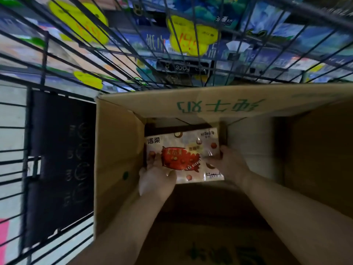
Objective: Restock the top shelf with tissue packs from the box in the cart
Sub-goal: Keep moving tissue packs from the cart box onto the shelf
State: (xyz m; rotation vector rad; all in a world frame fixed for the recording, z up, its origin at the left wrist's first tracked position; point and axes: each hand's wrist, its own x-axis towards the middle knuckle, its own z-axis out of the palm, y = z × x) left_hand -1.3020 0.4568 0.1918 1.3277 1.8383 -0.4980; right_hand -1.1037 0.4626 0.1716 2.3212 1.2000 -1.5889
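A white tissue pack [188, 148] with a red printed label lies deep inside an open cardboard box [116, 150] that stands in a wire cart [80, 52]. Both my arms reach down into the box. My left hand [156, 176] grips the pack's near left corner, fingers under its left edge and thumb on top. On the opposite side, my right hand [230, 163] holds the pack's right edge with curled fingers. The underside of the pack and the box floor beneath it are hidden.
Beyond the cart's front wire wall, store shelves [267, 35] carry blue tissue packages and yellow price tags [191, 35]. A dark panel [61, 159] stands left of the box inside the cart. The box's far flap [219, 104] bears green lettering.
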